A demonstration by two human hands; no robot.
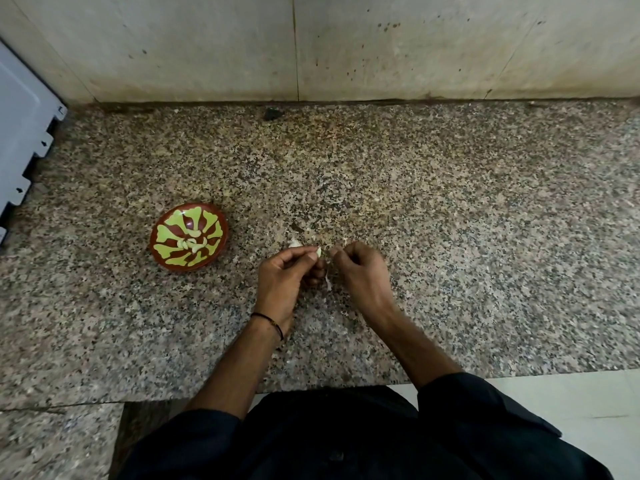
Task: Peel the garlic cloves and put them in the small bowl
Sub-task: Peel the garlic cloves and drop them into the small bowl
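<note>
- The speckled granite counter (pixel 450 202) fills most of the view. A stained wall (pixel 207 46) stands at the far edge and a grey appliance (pixel 20 133) at the far left.
- The small bowl (pixel 207 216) (brown, with a green petal pattern) sits on the counter, left of the hands and well apart from them.
- Several peeled cloves (pixel 192 242) already lie in a heap at the bowl's middle, so I judge the task well under way. How many cloves are still to be peeled I cannot tell.
- The left hand (pixel 282 275) is raised just above the counter with its fingers curled. Thumb and forefinger pinch a garlic clove (pixel 318 251), whose pale tip pokes out toward the right hand.
- The right hand (pixel 360 268) is curled too, its thumb and forefinger tips pinched together just beside that clove. It seems to be pulling at the papery skin (pixel 327 282), a thin whitish strip hanging between the two hands, though the exact hold is too small to make out.
- This clove is mid-peel, I would say. It still has to be stripped and carried left to the bowl.
- A white piece (pixel 295 243) lies on the counter just beyond the left hand (a clove or a shed husk, I cannot tell which), with a few pale flecks of skin near it.
</note>
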